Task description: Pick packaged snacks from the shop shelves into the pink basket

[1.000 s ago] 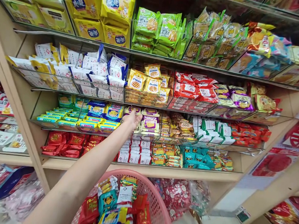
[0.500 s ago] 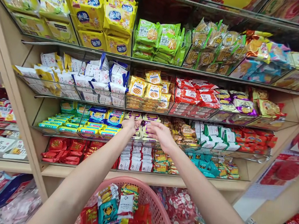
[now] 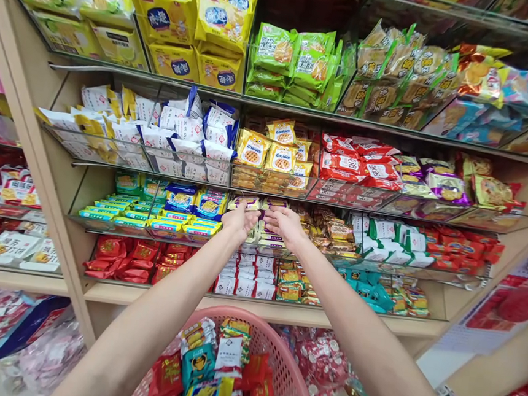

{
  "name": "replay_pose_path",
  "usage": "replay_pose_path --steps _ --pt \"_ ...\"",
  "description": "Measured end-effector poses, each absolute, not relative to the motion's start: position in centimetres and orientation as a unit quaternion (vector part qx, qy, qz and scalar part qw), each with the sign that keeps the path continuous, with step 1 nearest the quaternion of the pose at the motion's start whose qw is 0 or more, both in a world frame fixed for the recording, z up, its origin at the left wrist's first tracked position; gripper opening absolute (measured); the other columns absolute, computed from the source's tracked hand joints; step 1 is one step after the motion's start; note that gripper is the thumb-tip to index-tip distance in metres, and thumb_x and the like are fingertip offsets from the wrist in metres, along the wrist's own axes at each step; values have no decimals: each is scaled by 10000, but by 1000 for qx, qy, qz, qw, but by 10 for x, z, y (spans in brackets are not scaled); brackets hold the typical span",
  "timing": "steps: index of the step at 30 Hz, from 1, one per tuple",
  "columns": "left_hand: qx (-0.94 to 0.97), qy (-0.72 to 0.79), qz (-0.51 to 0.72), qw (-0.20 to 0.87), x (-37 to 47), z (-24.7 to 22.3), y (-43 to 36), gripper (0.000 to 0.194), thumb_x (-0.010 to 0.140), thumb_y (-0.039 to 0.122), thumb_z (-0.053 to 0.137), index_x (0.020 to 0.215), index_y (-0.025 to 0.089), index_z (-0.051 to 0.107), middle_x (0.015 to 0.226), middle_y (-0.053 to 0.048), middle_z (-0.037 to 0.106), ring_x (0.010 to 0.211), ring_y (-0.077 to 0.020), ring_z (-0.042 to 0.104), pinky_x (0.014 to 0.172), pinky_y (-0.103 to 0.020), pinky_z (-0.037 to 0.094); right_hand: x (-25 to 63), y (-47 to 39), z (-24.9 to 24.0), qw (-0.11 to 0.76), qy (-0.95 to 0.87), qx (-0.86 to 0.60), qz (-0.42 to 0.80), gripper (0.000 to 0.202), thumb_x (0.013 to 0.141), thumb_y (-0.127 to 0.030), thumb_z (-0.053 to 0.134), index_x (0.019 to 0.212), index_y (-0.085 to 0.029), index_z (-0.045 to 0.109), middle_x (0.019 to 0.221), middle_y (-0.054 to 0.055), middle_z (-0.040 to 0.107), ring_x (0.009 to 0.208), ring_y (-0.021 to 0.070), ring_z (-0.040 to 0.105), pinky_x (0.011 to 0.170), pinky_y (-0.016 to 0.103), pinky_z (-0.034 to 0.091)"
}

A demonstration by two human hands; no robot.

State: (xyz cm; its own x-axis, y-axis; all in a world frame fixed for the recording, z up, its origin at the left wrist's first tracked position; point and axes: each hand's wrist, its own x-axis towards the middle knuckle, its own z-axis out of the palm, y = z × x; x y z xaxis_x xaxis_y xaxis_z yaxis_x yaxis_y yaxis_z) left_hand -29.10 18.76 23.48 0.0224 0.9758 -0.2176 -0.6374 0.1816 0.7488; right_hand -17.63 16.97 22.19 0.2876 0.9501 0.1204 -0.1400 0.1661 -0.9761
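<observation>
Both hands reach into a shelf compartment of small cream-and-purple packets (image 3: 244, 203). My left hand (image 3: 240, 220) is at the left side of these packets, palm turned inward, fingers apart, nothing visible in it. From the right, my right hand (image 3: 287, 226) lies over the packets with its fingers stretched and spread; no packet shows in its grasp. Below the arms stands a pink perforated basket (image 3: 292, 370), holding a white packet (image 3: 229, 356), a teal packet (image 3: 198, 363), red packets (image 3: 166, 377) and a blue-and-yellow one (image 3: 203, 395).
Yellow packs (image 3: 224, 19) and green packs (image 3: 313, 60) fill the top shelf. Cookie packets (image 3: 252, 151) sit above the hands, behind a clear shelf front. Blue-and-yellow packets (image 3: 210, 205) lie left, brown ones (image 3: 339, 230) right. White packets (image 3: 245, 276) are below.
The view has shifted, so the shelves appear a little farther right. Both hands remain at the cream-and-purple packets, with only slight changes in finger position.
</observation>
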Motion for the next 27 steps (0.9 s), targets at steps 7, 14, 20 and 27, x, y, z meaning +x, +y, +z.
replay_pose_path --steps 7,14,20,27 --pt "255 342 578 696 -308 224 146 239 787 321 669 825 89 624 567 -47 665 468 -85 627 431 -118 469 -190 149 223 623 -417 -431 502 156 834 -336 572 861 -184 586 816 42 665 686 114 633 641 239 531" --pt "416 340 517 667 -351 193 77 227 742 324 711 767 113 629 598 -24 659 461 -91 623 374 -129 431 -205 85 206 565 -388 -397 611 119 830 -283 596 869 -172 617 784 18 673 650 113 618 636 247 534" --pt "461 386 442 666 -383 138 15 288 690 388 738 736 129 620 619 -33 667 475 -114 627 380 -166 444 -220 3 147 508 -386 -418 646 235 739 -249 701 957 -176 654 896 28 692 733 113 623 647 226 529" --pt "430 456 332 705 -429 92 -36 398 684 436 723 980 183 639 761 -19 679 663 -128 640 507 -205 531 -223 -72 78 377 -330 -460 733 359 709 -301 740 1036 -197 635 998 48 677 800 144 649 663 258 558"
